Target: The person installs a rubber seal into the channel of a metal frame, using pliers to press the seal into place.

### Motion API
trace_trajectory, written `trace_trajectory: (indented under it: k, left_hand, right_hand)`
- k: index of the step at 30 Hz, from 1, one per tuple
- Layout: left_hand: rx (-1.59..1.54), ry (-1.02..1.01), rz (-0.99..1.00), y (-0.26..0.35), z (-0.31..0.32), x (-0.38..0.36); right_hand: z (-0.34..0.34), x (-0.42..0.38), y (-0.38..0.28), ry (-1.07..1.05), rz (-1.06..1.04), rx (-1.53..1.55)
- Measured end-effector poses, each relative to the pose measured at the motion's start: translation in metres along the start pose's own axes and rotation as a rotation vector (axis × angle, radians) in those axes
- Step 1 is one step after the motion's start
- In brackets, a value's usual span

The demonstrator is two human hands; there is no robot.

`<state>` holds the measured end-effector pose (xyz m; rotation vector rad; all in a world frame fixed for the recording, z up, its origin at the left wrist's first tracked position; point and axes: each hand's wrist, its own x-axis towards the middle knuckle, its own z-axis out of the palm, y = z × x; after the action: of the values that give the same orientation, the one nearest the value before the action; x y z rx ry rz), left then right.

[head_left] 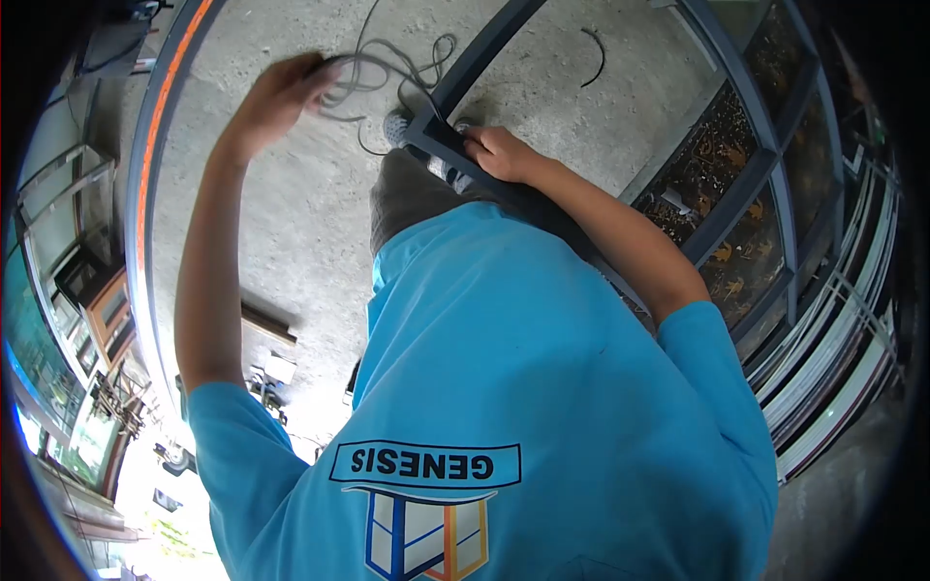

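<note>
A thin, flexible grey strip, looking like a rubber seal, lies in loose loops over the concrete floor. My left hand, slightly blurred, is raised on the left with its fingers closed on part of the strip. One end of it runs to the corner of a dark grey metal frame in front of my legs. My right hand is closed around the frame bar just right of that corner, thumb on top. Its fingertips are partly hidden, so whether they also touch the strip cannot be told.
A short dark curved piece lies on the floor beyond the frame. Large dark grey window frames and stacked pale profiles stand at right. An orange-edged frame rises at left. A brown bar lies on the floor.
</note>
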<state>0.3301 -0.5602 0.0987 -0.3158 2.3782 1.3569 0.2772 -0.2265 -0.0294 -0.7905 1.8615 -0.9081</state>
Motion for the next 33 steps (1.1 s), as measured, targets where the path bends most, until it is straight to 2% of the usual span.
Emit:
trace_trajectory:
  k: [2, 5, 6, 8, 9, 12, 14, 17, 19, 20, 22, 23, 26, 29, 33]
  left_hand:
    - [0.063, 0.023, 0.16, 0.04, 0.006, 0.008]
    - [0.167, -0.028, 0.17, 0.08, 0.009, 0.019]
    - [0.17, -0.018, 0.167, 0.093, 0.008, 0.022]
    - [0.076, -0.048, 0.013, 0.11, 0.009, 0.023]
    - [0.039, -0.034, 0.066, 0.107, 0.012, 0.024]
    - [0.061, -0.069, 0.026, 0.103, 0.016, 0.027]
    - [0.048, -0.067, 0.013, 0.103, 0.017, 0.028]
    - [0.098, -0.077, 0.048, 0.1, 0.014, 0.035]
    - [0.082, -0.052, -0.05, 0.099, 0.015, 0.037]
    - [0.076, -0.061, -0.055, 0.097, 0.019, 0.036]
    - [0.103, -0.048, -0.044, 0.099, 0.017, 0.038]
    - [0.115, -0.051, -0.062, 0.101, 0.017, 0.038]
    - [0.098, -0.052, -0.019, 0.095, 0.017, 0.039]
    - [0.076, -0.062, -0.048, 0.09, 0.025, 0.038]
    - [0.073, -0.066, -0.021, 0.102, 0.024, 0.04]
  right_hand:
    - [0.004, 0.001, 0.002, 0.018, -0.065, -0.03]
    - [0.003, 0.001, -0.002, 0.017, -0.036, -0.054]
    - [0.003, 0.003, -0.002, 0.005, 0.003, -0.055]
    - [0.002, 0.011, 0.004, 0.014, -0.039, -0.016]
    - [0.004, 0.013, 0.008, 0.027, -0.066, 0.029]
    - [0.011, 0.014, 0.008, 0.054, -0.051, -0.09]
    - [0.007, 0.012, 0.004, 0.042, -0.012, -0.048]
    - [0.006, 0.021, 0.015, 0.018, -0.087, 0.12]
    - [0.013, 0.024, 0.016, -0.038, 0.037, 0.265]
    - [0.018, 0.018, 0.013, -0.042, 0.047, 0.27]
    - [0.015, 0.018, 0.001, 0.076, 0.071, 0.056]
    - [0.01, 0.019, -0.006, 0.064, 0.091, 0.033]
    - [0.008, 0.028, -0.001, 0.039, -0.03, 0.136]
    - [0.006, 0.022, -0.014, -0.008, 0.101, 0.03]
    - [0.005, 0.032, 0.007, -0.029, 0.009, 0.177]
